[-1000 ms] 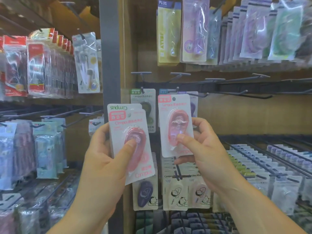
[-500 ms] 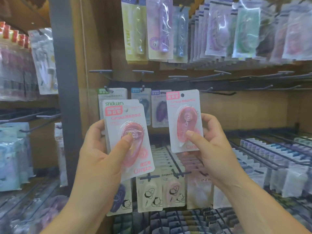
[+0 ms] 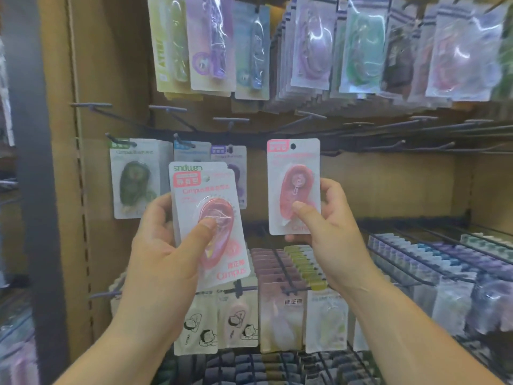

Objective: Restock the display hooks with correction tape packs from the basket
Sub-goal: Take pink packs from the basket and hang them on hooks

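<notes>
At the middle rail of a shop display wall, a single pink correction tape pack (image 3: 294,187) is held upright by the right hand (image 3: 327,234). It is pinched at its lower half between the thumb on the clear blister and the fingers curled behind the card. Its hang hole (image 3: 293,146) is raised to the level of the rail, just right of a purple pack (image 3: 231,168), a blue pack (image 3: 191,150) and a green pack (image 3: 136,179) already hung there. Whether a hook tip has entered the hole cannot be told. Empty hooks (image 3: 399,143) are seen further right along the same rail. A stack of pink packs (image 3: 211,218), at least two, is gripped lower and to the left by the left hand (image 3: 155,259), thumb pressed on the front, fingers wrapped behind. The basket is not in view.

The hanging step is judged to be under way, with more packs waiting. The small hole could be missed, since the pack is held well below it and the card top may be tilted or bent against a hook tip. The pack could be dropped if the pinch is released before a hook is fully through. The stack could be fanned apart and let slip, as only one thumb is laid across it.
</notes>
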`<state>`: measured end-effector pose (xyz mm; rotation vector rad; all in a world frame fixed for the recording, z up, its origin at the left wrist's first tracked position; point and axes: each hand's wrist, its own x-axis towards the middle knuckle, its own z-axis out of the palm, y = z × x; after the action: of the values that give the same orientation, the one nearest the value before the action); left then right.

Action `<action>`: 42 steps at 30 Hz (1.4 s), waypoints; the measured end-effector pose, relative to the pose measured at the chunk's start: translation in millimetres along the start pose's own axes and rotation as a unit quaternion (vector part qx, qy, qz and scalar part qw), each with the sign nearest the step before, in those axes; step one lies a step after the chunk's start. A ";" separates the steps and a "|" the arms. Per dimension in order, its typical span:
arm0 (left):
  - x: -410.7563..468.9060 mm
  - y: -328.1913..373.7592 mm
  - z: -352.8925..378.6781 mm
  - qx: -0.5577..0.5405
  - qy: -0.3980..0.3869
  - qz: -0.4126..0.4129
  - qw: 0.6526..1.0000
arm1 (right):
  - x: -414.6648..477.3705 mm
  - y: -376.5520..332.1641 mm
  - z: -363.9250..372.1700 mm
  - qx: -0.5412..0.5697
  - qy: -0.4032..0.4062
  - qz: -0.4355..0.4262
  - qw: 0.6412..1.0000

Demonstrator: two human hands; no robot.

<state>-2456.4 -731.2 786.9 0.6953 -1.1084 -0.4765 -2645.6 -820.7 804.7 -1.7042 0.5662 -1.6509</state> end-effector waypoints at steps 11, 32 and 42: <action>0.6 0.7 1.4 0.007 0.035 0.000 0.999 | 7.8 0.0 -2.6 -0.006 0.012 -0.024 1.000; 2.4 -6.3 5.2 0.042 0.023 -0.005 0.999 | 29.2 5.6 0.3 -0.032 -0.022 0.060 0.997; 2.1 -3.2 6.9 0.033 0.008 -0.020 0.999 | 106.6 24.2 11.6 -0.224 -0.063 0.143 0.962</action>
<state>-2462.0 -736.6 787.9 0.7798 -1.1004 -0.4695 -2620.2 -911.9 860.5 -1.9142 1.1327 -1.2616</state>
